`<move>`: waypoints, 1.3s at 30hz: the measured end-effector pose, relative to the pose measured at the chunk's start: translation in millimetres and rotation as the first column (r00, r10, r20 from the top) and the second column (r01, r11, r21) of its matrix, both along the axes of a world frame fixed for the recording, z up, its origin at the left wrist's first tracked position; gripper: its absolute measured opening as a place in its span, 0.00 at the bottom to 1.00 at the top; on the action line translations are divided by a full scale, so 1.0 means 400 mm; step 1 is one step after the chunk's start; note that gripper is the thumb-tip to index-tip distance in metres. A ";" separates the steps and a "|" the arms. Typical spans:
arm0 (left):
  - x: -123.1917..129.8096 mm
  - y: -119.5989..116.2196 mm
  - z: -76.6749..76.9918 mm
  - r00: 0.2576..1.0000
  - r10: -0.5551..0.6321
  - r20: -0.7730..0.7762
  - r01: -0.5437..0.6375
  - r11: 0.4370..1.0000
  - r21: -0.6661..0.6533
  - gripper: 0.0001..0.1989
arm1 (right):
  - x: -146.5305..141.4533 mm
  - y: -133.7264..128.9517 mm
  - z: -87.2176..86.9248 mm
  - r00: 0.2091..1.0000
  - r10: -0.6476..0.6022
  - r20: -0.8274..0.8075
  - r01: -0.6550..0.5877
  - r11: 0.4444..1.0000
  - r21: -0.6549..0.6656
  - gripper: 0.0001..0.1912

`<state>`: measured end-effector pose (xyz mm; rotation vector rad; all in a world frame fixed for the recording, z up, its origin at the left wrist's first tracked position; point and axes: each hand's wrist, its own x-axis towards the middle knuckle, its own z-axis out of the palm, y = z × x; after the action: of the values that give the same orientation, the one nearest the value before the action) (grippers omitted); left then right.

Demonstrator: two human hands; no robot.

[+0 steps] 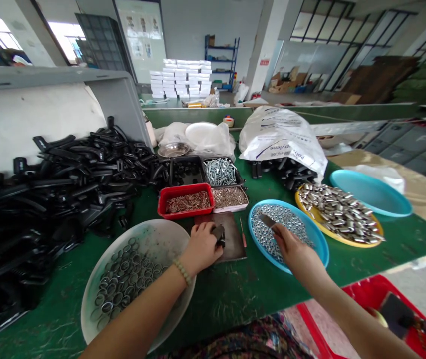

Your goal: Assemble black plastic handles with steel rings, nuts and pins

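Left hand (201,247) grips a small black part (219,235); right hand (295,246) pinches a flat metal piece (267,220), pointing forward-left over steel balls (278,234).

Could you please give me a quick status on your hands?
Left hand holding small black part on dark board. Right hand holding dark metal piece over blue tray of steel beads. Left forearm over white bowl rim.

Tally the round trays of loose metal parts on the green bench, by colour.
White tray of rings: 1
Blue tray of steel balls: 1
Yellow tray of metal sleeves: 1
Total: 3
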<state>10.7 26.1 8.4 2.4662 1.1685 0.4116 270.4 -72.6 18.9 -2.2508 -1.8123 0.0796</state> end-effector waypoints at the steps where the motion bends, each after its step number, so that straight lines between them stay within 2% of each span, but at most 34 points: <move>1: -0.001 0.005 0.008 0.998 0.009 0.061 -0.004 0.997 -0.080 0.23 | 0.043 -0.022 -0.019 0.995 -0.075 0.072 0.075 0.997 -0.003 0.22; 2: -0.001 0.011 0.017 0.986 0.042 0.159 -0.009 0.978 -0.206 0.21 | 0.082 -0.038 -0.036 0.983 -0.123 0.137 0.127 0.992 -0.026 0.23; 3: -0.001 0.017 0.027 0.954 0.107 0.281 0.005 0.929 -0.371 0.21 | 0.116 -0.048 -0.049 0.970 -0.141 0.201 0.154 0.987 -0.052 0.23; 4: -0.001 0.022 0.037 0.897 0.198 0.394 0.058 0.833 -0.550 0.20 | 0.142 -0.048 -0.057 0.956 -0.140 0.259 0.162 0.985 -0.063 0.23; 5: -0.002 0.026 0.047 0.826 0.306 0.474 0.147 0.694 -0.705 0.21 | 0.160 -0.038 -0.061 0.945 -0.126 0.303 0.149 0.987 -0.057 0.22; 6: -0.003 0.029 0.057 0.753 0.417 0.509 0.247 0.538 -0.806 0.22 | 0.169 -0.018 -0.060 0.939 -0.098 0.329 0.116 0.993 -0.036 0.21; 7: -0.004 0.029 0.067 0.691 0.510 0.513 0.337 0.400 -0.852 0.23 | 0.171 0.010 -0.056 0.941 -0.060 0.332 0.067 0.998 -0.010 0.20; 8: -0.004 0.027 0.076 0.642 0.577 0.505 0.405 0.304 -0.862 0.24 | 0.166 0.044 -0.050 0.949 -0.015 0.316 0.013 1.000 0.008 0.19; 9: -0.003 0.023 0.083 0.607 0.617 0.501 0.455 0.247 -0.855 0.25 | 0.158 0.082 -0.044 0.958 0.041 0.284 -0.045 0.999 0.008 0.19; 10: -0.001 0.017 0.090 0.575 0.647 0.500 0.483 0.225 -0.846 0.25 | 0.148 0.120 -0.039 0.964 0.101 0.245 -0.101 0.995 -0.012 0.19; 12: 0.010 0.001 0.097 0.498 0.715 0.491 0.479 0.245 -0.843 0.22 | 0.129 0.185 -0.035 0.960 0.211 0.183 -0.199 0.977 -0.082 0.20; 14: 0.027 -0.014 0.097 0.395 0.786 0.476 0.427 0.302 -0.853 0.20 | 0.119 0.225 -0.038 0.949 0.273 0.155 -0.254 0.958 -0.132 0.21; 15: 0.036 -0.020 0.095 0.345 0.808 0.477 0.395 0.336 -0.855 0.23 | 0.118 0.234 -0.041 0.947 0.286 0.147 -0.267 0.954 -0.133 0.20; 16: 0.044 -0.025 0.093 0.306 0.816 0.490 0.367 0.373 -0.852 0.26 | 0.117 0.236 -0.043 0.950 0.284 0.131 -0.271 0.957 -0.106 0.20; 18: 0.057 -0.032 0.089 0.273 0.803 0.530 0.338 0.435 -0.834 0.29 | 0.115 0.225 -0.040 0.966 0.257 0.036 -0.258 0.966 0.023 0.20; 20: 0.064 -0.036 0.088 0.275 0.786 0.554 0.322 0.467 -0.823 0.27 | 0.102 0.199 -0.026 0.959 0.220 -0.181 -0.190 0.968 0.166 0.18; 22: 0.068 -0.039 0.090 0.291 0.780 0.555 0.283 0.484 -0.828 0.26 | 0.072 0.169 -0.005 0.863 0.189 -0.468 -0.100 0.973 0.208 0.12; 25: 0.071 -0.045 0.093 0.330 0.760 0.561 0.199 0.525 -0.828 0.25 | 0.005 0.130 0.029 0.594 0.149 -0.790 -0.042 0.987 0.154 0.12; 27: 0.072 -0.051 0.095 0.344 0.745 0.572 0.196 0.539 -0.819 0.23 | -0.042 0.114 0.051 0.447 0.124 -0.886 -0.027 0.992 0.125 0.14; 31: 0.066 -0.066 0.106 0.328 0.765 0.554 0.224 0.507 -0.832 0.22 | -0.113 0.107 0.087 0.250 0.115 -0.961 -0.074 0.992 0.099 0.15; 34: 0.061 -0.075 0.118 0.328 0.777 0.538 0.175 0.510 -0.842 0.24 | -0.140 0.113 0.097 0.143 0.130 -0.981 -0.156 0.982 0.108 0.15; 39: 0.055 -0.083 0.120 0.350 0.761 0.547 0.169 0.523 -0.836 0.25 | -0.154 0.123 0.078 0.090 0.145 -0.985 -0.160 0.979 0.130 0.10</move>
<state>32.5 -7.1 56.6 0.7986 0.9766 0.9409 208.9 -23.3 50.0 -1.1816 -1.1021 1.3336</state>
